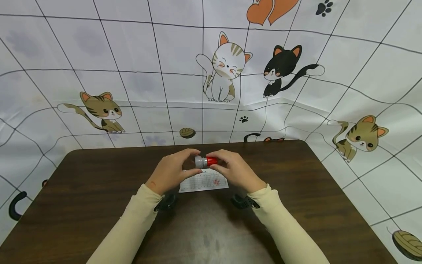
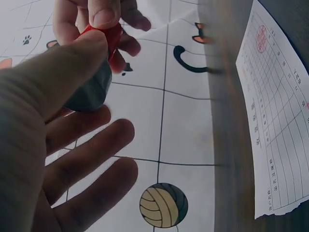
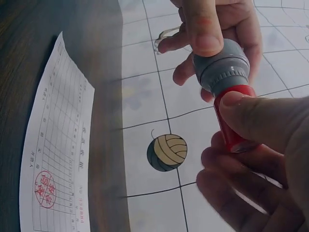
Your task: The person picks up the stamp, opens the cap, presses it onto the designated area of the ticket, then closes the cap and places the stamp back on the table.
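Note:
A small stamp with a grey body (image 3: 223,65) and a red cap (image 3: 235,121) lies sideways between both hands, above the table. The left hand (image 1: 174,169) pinches the grey body between thumb and fingers. From the other side, the right hand (image 1: 235,169) pinches the red cap, thumb along its side. In the left wrist view the left thumb hides much of the stamp, with the grey body (image 2: 91,89) showing below. Under the hands lies a printed paper slip (image 1: 203,181) with a gridded form and a round red stamp mark (image 3: 45,189).
The dark brown wooden table (image 1: 99,190) extends to both sides. A white cloth (image 1: 178,84) with grid lines and cartoon cats hangs behind it and at the sides. Dark wrist devices sit at both cuffs.

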Demonstrator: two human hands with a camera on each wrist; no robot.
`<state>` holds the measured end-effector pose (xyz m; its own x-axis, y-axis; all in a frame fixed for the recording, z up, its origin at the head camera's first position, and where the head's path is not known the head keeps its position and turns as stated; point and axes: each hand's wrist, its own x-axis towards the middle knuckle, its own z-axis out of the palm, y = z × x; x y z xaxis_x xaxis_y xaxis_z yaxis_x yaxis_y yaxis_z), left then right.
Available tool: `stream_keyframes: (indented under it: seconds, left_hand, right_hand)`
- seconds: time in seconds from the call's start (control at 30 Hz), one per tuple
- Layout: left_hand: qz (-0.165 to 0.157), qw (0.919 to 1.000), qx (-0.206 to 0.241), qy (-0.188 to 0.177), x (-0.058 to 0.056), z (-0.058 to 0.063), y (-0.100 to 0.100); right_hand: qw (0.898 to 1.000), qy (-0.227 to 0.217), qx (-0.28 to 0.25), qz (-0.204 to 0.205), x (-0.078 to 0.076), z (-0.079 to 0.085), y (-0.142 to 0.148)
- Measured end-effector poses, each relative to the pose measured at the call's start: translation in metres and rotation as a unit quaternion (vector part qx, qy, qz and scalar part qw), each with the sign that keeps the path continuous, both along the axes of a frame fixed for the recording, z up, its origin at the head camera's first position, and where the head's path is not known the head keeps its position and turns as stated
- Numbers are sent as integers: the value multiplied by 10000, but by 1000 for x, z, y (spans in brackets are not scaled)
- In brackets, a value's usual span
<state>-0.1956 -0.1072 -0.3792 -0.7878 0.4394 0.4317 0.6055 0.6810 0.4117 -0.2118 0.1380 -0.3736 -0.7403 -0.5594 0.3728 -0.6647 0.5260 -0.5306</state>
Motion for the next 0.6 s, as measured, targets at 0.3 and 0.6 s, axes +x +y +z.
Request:
stream_keyframes:
  seconds: [0.3,0.6]
  left_hand:
    - [-242,9992,40,310,0,-1,-1]
    - [257,9985,139,455,-1,-1,0]
  right_hand:
    - [9990,348,45,261,-1,0,3]
    - [9977,537,-296,-279,1,-2,-4]
